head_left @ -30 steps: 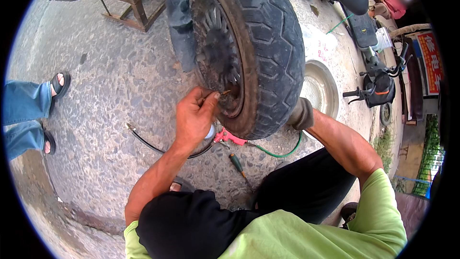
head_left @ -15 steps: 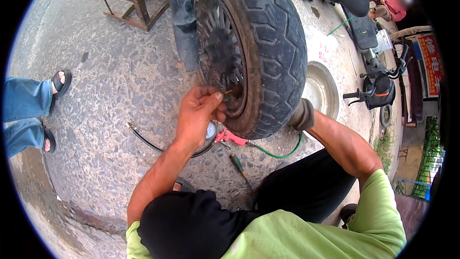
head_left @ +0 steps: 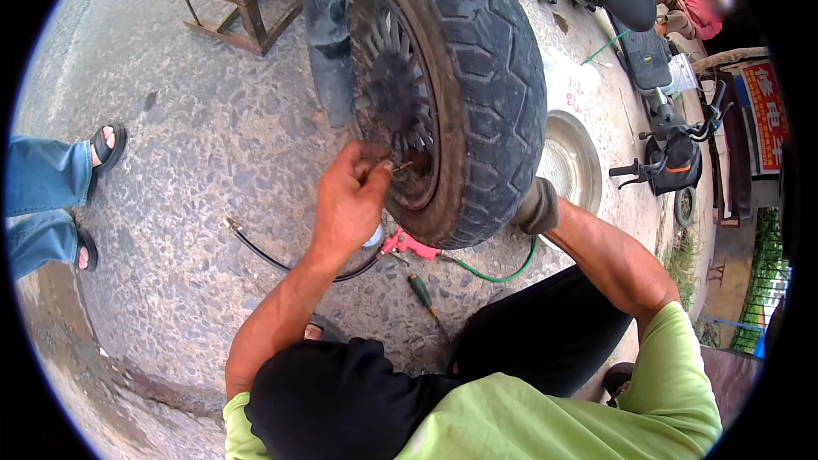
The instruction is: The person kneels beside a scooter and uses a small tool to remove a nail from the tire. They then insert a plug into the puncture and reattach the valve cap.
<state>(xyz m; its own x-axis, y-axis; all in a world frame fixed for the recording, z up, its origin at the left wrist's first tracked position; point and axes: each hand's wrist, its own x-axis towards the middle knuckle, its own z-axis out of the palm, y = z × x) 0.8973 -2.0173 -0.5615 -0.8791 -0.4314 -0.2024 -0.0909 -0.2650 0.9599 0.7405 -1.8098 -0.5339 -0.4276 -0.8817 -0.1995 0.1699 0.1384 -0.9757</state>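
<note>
A wheel with a worn black tyre (head_left: 490,94) stands upright in front of me, its spoked rim (head_left: 400,89) facing left beside a dusty fork leg (head_left: 326,60). At the lower part of the rim, my left hand (head_left: 351,192) is bare and pinches a small, thin brass-coloured piece (head_left: 403,167) between thumb and fingers. Its tip points at the rim; I cannot make out whether it is a valve part or a tool. My right hand (head_left: 538,207), in a dark grey glove, reaches behind the tyre's lower right side. The tyre hides its fingers.
Beneath the wheel lie a red inflator gun (head_left: 411,244), a black hose (head_left: 260,257), a green hose (head_left: 503,276) and a screwdriver (head_left: 421,291). A metal basin (head_left: 588,153) sits right of the tyre. A person in jeans (head_left: 51,175) stands left; a scooter (head_left: 660,132) is at right.
My left hand has shifted slightly, its fingers curling higher beside the rim, still pinching the small brass-coloured piece. The right hand and the wheel look almost unchanged.
</note>
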